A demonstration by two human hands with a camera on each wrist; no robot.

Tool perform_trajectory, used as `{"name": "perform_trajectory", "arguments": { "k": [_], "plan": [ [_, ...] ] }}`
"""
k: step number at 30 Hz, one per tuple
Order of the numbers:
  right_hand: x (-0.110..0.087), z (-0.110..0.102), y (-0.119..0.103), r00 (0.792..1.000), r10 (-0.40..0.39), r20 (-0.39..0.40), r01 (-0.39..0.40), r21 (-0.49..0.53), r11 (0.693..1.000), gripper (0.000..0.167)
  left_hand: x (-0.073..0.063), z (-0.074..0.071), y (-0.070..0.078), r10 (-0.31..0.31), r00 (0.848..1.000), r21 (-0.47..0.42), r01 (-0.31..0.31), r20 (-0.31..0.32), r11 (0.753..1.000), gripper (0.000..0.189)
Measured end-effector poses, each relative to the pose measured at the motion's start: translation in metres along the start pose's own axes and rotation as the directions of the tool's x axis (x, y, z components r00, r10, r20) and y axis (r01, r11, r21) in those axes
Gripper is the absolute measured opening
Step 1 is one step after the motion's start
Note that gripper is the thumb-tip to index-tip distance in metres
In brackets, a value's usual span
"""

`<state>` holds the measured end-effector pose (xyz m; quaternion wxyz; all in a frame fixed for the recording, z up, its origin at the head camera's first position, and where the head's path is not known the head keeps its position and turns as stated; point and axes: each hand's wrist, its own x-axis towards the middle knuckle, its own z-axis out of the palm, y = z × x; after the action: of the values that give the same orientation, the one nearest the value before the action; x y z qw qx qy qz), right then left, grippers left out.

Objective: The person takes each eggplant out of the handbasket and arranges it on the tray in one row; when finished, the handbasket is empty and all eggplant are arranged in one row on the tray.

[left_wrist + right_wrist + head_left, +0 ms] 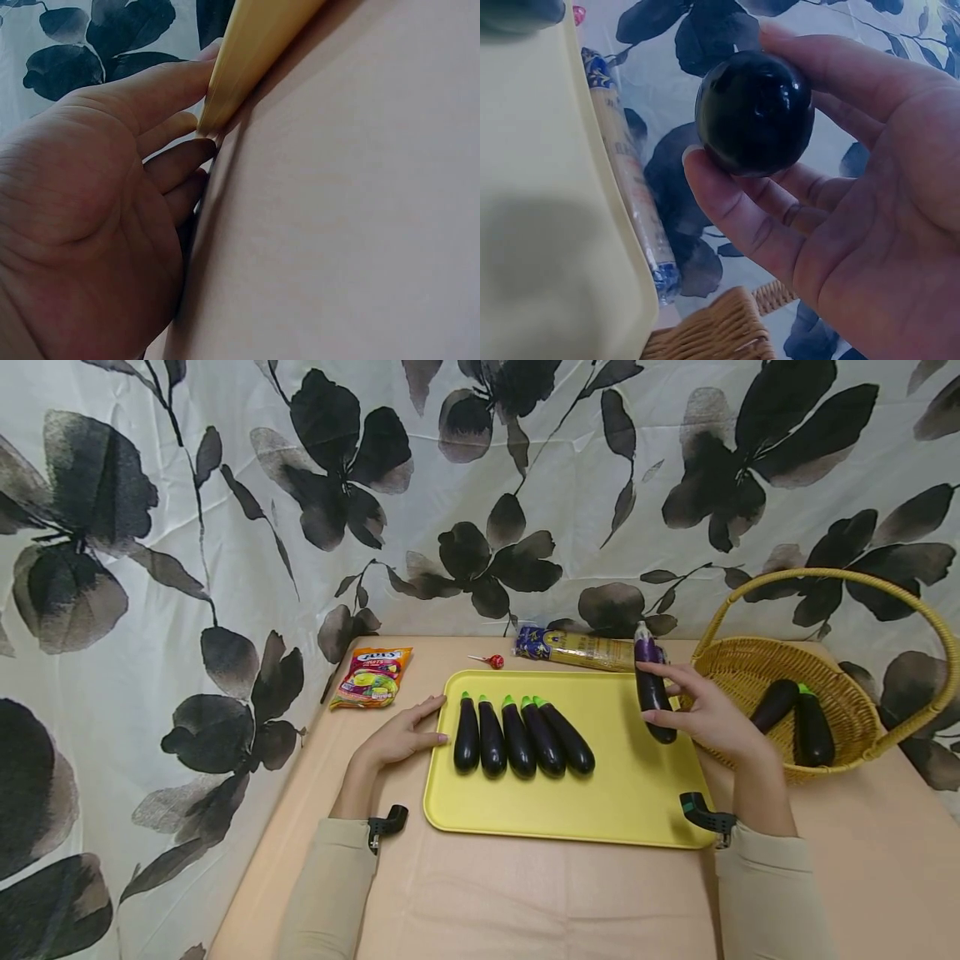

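Observation:
My right hand (pixel 708 714) holds a dark purple eggplant (pixel 654 697) upright over the right part of the yellow tray (pixel 517 814). In the right wrist view the thumb and fingers grip the eggplant (pixel 754 112), seen from its rounded end. At the tray's left edge, my left hand (pixel 397 735) touches the rim with its thumb and fingers, which look nearly straight in the left wrist view, against the yellow rim (pixel 247 60). Several eggplants (pixel 517 739) with green stem ends lie side by side on the tray's left half.
Right of the tray stands a wicker basket (pixel 716 656) with a tall handle and two eggplants (pixel 813 727) inside. Behind the tray lie a lollipop (pixel 495 661) and a long pasta packet (pixel 588 650). A candy bag (pixel 371 677) sits at the back left.

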<state>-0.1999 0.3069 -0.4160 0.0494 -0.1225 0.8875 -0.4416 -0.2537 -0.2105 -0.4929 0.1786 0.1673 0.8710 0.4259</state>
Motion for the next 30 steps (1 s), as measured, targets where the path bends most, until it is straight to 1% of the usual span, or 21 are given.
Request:
{"name": "perform_trajectory", "arguments": {
  "k": [5, 10, 16, 20, 30],
  "plan": [
    [0.002, 0.006, -0.001, 0.999, -0.001, 0.041, 0.002, -0.014, 1.0, 0.074, 0.0, 0.0, 0.0, -0.005, 1.0, 0.002, 0.005, -0.001, 1.0, 0.083],
    [0.006, 0.013, 0.0, 0.994, -0.002, 0.111, 0.006, -0.031, 0.999, 0.075, 0.001, 0.0, 0.0, -0.007, 1.0, 0.002, 0.007, -0.003, 1.0, 0.081],
    [0.013, 0.027, 0.001, 0.981, -0.036, 0.192, 0.034, 0.013, 0.999, 0.074, 0.001, 0.0, -0.001, -0.011, 1.0, -0.005, 0.011, -0.008, 1.0, 0.08],
    [0.017, 0.034, -0.001, 0.974, -0.06, 0.218, 0.057, 0.024, 0.998, 0.073, 0.001, 0.0, -0.001, -0.013, 1.0, -0.004, 0.013, -0.01, 1.0, 0.08],
    [0.027, 0.053, 0.001, 0.965, -0.054, 0.256, 0.069, -0.05, 0.996, 0.07, 0.0, 0.001, 0.001, -0.007, 1.0, -0.001, 0.007, -0.009, 1.0, 0.08]
  ]
}}
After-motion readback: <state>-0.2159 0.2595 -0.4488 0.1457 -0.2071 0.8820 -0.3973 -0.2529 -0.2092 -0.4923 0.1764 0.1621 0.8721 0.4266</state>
